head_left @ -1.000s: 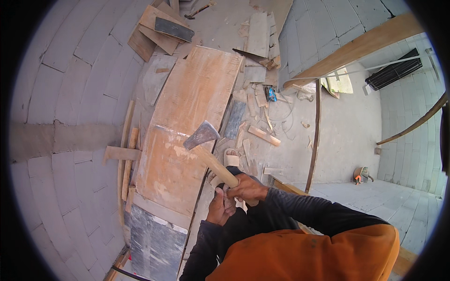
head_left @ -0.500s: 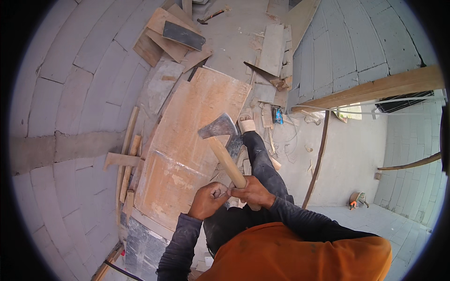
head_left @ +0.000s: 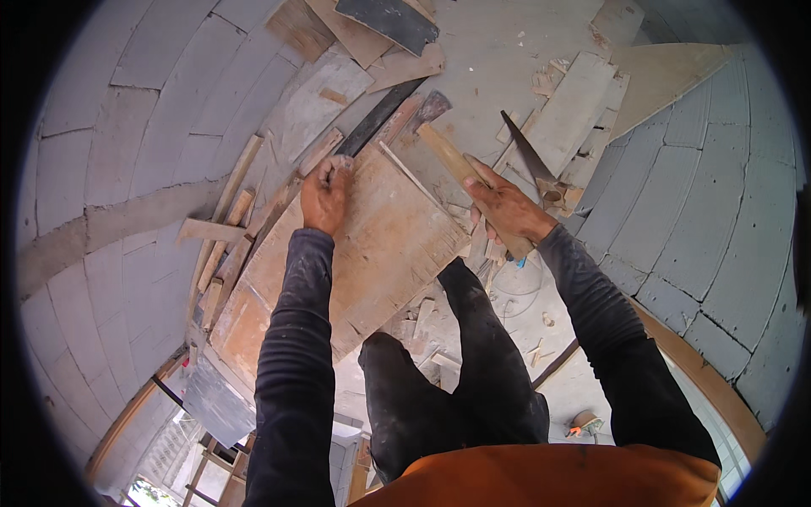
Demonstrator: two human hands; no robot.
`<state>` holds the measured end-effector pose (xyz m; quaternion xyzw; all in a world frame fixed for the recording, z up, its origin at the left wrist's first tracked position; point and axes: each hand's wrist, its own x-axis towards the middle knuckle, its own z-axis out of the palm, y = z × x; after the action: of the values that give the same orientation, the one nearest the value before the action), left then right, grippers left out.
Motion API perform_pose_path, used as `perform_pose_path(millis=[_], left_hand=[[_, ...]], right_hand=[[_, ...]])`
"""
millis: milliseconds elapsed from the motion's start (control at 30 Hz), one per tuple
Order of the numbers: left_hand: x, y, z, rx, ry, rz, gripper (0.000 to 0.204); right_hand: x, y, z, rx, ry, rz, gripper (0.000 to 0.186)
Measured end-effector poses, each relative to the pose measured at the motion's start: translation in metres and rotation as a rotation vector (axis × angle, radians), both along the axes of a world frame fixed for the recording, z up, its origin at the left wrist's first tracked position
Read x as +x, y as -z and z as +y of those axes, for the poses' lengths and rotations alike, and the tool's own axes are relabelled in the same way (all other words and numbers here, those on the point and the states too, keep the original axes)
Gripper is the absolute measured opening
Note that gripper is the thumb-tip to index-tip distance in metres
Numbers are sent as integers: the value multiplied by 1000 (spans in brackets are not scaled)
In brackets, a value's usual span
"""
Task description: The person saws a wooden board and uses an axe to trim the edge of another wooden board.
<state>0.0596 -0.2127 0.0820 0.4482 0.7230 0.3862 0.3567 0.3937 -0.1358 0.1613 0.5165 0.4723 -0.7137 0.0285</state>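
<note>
My right hand (head_left: 504,205) is wrapped round the wooden handle of a hatchet (head_left: 452,154), which it holds out over the far right part of a worn plywood panel (head_left: 384,245). The hatchet's grey head (head_left: 431,110) points away from me, beyond the panel's far edge. Over the panel's far left edge is my left hand (head_left: 326,196), its fingers curled and pinched together. Whatever sits between those fingertips is too small to make out. A dark strip of wood (head_left: 380,117) lies just past the left hand.
Right of the hatchet a handsaw (head_left: 529,150) leans beside pale boards (head_left: 568,110). Several timber offcuts (head_left: 221,245) line the left block wall (head_left: 127,160). More panels (head_left: 389,21) are stacked at the far left. Wood scraps (head_left: 427,317) litter the floor by my legs.
Both hands have moved forward and apart from near my lap. The right carried the hatchet out to the far right; the left reached the panel's far left edge. The view has shifted too.
</note>
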Motion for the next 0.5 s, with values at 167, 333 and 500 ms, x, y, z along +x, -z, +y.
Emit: perform_pose_path(millis=[167, 333, 500], left_hand=[[14, 30, 57, 31, -62, 208, 21], [19, 56, 67, 85, -72, 162, 22], [8, 52, 70, 0, 72, -60, 28]], right_hand=[[-4, 16, 10, -217, -127, 53, 73], [-4, 24, 5, -253, -58, 81, 71], [-1, 32, 1, -272, -52, 72, 74]])
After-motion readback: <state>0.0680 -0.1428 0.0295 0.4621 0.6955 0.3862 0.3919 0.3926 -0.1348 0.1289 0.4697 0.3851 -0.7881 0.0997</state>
